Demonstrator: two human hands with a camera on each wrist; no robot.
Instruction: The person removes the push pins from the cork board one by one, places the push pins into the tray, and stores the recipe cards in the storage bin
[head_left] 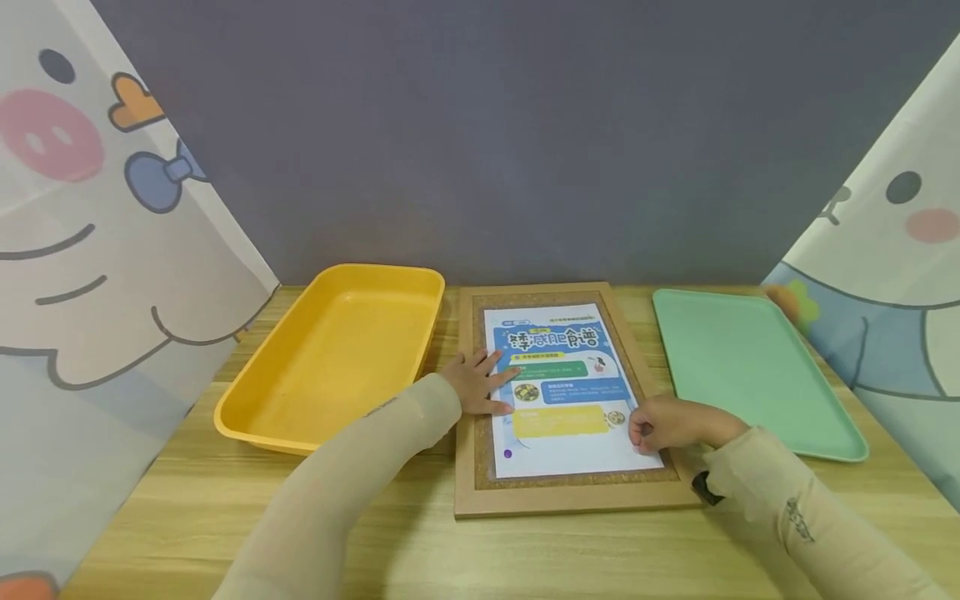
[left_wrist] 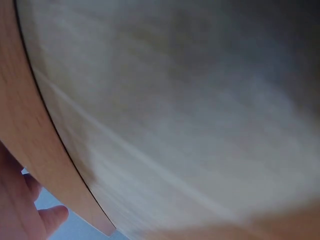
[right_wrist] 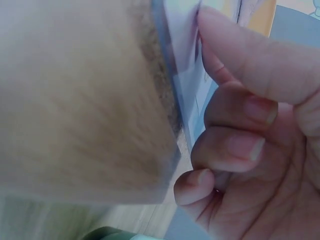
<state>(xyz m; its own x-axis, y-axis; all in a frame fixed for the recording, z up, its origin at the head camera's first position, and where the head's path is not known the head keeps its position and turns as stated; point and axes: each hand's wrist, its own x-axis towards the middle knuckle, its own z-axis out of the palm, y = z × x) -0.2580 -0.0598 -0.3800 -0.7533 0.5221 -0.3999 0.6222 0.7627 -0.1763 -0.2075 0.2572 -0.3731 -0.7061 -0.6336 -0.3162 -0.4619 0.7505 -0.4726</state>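
One printed sheet is lying on the framed board, running lengthwise near to far; the left hand is resting over its left edge, fingers wide; the right hand is sitting by its near right corner, fingers curled, holding what, I can't tell.

Left hand beside a wooden frame edge, contact unclear.
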